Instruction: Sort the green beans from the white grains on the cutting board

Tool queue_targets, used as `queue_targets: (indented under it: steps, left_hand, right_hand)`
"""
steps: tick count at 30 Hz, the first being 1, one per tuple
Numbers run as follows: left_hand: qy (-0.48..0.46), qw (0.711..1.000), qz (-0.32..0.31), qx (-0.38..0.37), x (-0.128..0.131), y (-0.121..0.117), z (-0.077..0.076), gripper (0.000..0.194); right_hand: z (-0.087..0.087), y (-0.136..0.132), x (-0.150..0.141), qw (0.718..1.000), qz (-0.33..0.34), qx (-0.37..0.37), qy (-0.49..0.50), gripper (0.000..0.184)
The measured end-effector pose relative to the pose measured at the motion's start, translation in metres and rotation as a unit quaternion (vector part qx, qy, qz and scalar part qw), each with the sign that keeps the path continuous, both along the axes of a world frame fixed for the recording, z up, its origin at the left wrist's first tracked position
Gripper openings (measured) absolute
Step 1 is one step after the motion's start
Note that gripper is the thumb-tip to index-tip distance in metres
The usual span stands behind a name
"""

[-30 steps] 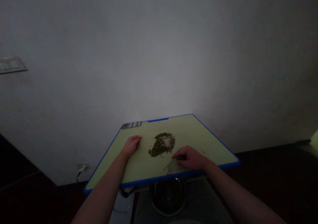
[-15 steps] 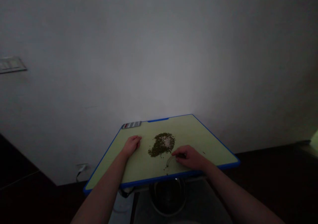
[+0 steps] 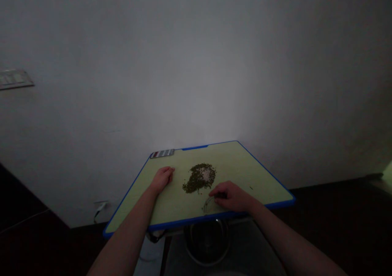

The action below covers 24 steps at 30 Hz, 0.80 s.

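Observation:
A heap of small green beans [image 3: 194,181], with paler grains [image 3: 206,174] mixed in at its right side, lies on a pale yellow-green board [image 3: 239,161] with a blue rim. My left hand [image 3: 163,179] rests on the board left of the heap, fingers curled closed, with nothing visible in them. Right of and nearer than the heap, my right hand [image 3: 229,196] pinches a thin, curved, see-through piece [image 3: 208,203]. Its far side bends down toward the board's near edge. The part inside my fingers is dark and hard to make out.
Below the near edge of the board sits a shiny metal bowl [image 3: 207,243]. A flat striped device or card [image 3: 162,153] lies at the board's far left corner. A small dark scrap [image 3: 251,188] lies right of my right hand. The wall [image 3: 199,63] rises behind the board.
My right hand has drawn slightly toward me and left with the curved piece, which now reaches close to the near rim. My left hand and the heap look the same.

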<state>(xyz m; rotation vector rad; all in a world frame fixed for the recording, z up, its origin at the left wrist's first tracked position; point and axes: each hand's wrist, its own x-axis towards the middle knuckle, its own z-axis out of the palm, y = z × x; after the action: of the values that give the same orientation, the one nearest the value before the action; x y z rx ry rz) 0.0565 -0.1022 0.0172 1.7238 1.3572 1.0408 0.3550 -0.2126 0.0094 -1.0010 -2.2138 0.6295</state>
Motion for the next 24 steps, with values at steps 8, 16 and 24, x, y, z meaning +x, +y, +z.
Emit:
queue_targets:
  steps: [8, 16, 24]
  left_hand:
    - [0.002, 1.000, 0.006, 0.000, 0.0012, -0.0022, 0.0014, 0.038]
    - [-0.004, 1.000, 0.006, -0.004, 0.0012, -0.0012, -0.0001, 0.038]
    - [0.011, 1.000, 0.006, 0.007, -0.0008, 0.0002, -0.0006, 0.039]
  right_hand:
    - [0.0004, 0.0005, -0.0014, 0.999, -0.030, 0.024, 0.005, 0.029]
    - [0.0010, 0.0034, -0.0048, 0.998, -0.041, 0.040, -0.019, 0.030]
    - [-0.0018, 0.0040, -0.0039, 0.999, -0.004, 0.033, -0.016, 0.030]
